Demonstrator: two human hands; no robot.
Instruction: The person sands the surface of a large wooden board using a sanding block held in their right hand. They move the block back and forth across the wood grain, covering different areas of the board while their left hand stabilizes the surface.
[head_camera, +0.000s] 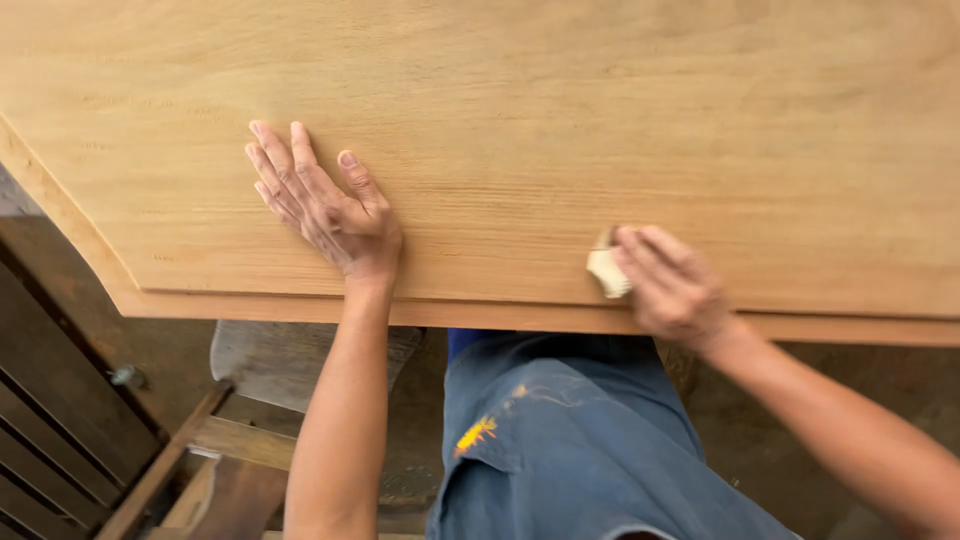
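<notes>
Two hands on a wide wood panel (560, 130): left hand (325, 205) flat, fingers spread, holding nothing; right hand (672, 285) gripping a pale sanding block (606, 270) near its edge. Wooden slats (60, 440) below left.

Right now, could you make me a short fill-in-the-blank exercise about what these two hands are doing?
1. The left hand lies ____ on the wooden panel.
2. The right hand presses a small pale ____ against the panel.
3. The person's shorts are ____ in colour.

Missing words: flat; block; blue
</notes>
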